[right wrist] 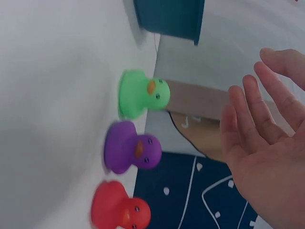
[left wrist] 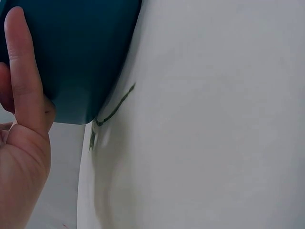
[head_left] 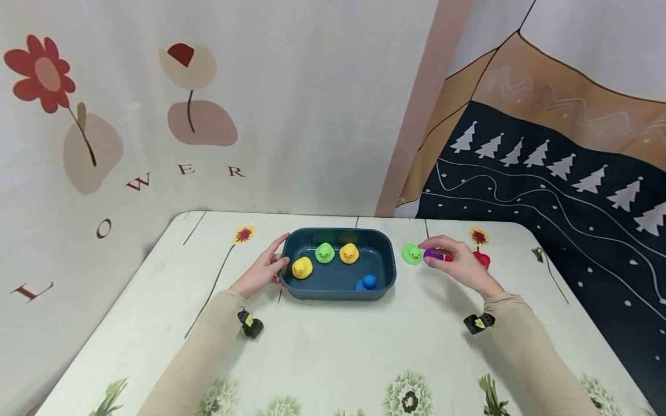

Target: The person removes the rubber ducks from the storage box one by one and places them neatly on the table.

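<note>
My left hand (head_left: 265, 267) grips the left end of a dark blue tray (head_left: 338, 294), thumb at the rim and fingers along the outer wall. Inside the tray are a green rubber duck (head_left: 325, 253), two yellow rubber ducks (head_left: 349, 253) and a blue rubber duck (head_left: 366, 282) at the front right. Over the row of ducks right of the tray hovers my right hand (head_left: 460, 263), fingers spread and empty in the right wrist view. That row holds a green duck (right wrist: 138, 94), a purple duck (right wrist: 128, 147) and a red duck (right wrist: 114, 207); the hand partly hides it in the head view.
Another red object (head_left: 483, 259) shows just right of my right hand. A white patterned cloth (head_left: 333, 352) covers the table. Behind it hangs a printed curtain (head_left: 312, 115), with a dark tree-pattern part (head_left: 520, 196) at the right.
</note>
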`<state>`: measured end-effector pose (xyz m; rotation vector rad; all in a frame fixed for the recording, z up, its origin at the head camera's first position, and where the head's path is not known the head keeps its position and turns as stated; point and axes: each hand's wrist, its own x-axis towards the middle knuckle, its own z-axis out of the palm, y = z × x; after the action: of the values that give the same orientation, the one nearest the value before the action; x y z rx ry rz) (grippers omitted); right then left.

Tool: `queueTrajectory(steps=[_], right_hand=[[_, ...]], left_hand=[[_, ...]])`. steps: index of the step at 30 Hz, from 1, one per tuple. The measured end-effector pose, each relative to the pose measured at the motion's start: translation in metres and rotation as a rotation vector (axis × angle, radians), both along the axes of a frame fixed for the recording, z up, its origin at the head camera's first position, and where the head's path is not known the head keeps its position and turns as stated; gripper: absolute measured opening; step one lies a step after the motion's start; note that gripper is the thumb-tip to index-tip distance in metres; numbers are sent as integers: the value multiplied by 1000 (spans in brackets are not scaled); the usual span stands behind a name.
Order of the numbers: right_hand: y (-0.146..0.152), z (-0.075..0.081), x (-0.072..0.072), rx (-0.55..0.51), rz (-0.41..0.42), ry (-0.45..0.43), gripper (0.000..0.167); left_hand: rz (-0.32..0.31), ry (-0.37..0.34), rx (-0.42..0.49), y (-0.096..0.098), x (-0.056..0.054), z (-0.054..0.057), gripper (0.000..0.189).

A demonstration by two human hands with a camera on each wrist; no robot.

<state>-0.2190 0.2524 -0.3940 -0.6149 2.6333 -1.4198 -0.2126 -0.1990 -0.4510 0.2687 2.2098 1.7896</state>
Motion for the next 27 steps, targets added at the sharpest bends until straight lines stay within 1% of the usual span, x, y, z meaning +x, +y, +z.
queueTrajectory(steps=[7,12,14,21,27], right_hand=[[-18,-8,3,-11,43,15,30],[-33,-4,11,-43,87,23,29],[-37,-3,12,-54,104,24,29],[-46,-11,5,-82,165,8,29],[-60,-14,3,-65,203,-1,28]], left_hand=[[6,5,-3,0,1,2,65],[0,3,1,0,1,1,64],[-3,4,3,1,1,1,64],[-10,8,11,0,1,1,65],[-11,9,7,0,1,0,64]])
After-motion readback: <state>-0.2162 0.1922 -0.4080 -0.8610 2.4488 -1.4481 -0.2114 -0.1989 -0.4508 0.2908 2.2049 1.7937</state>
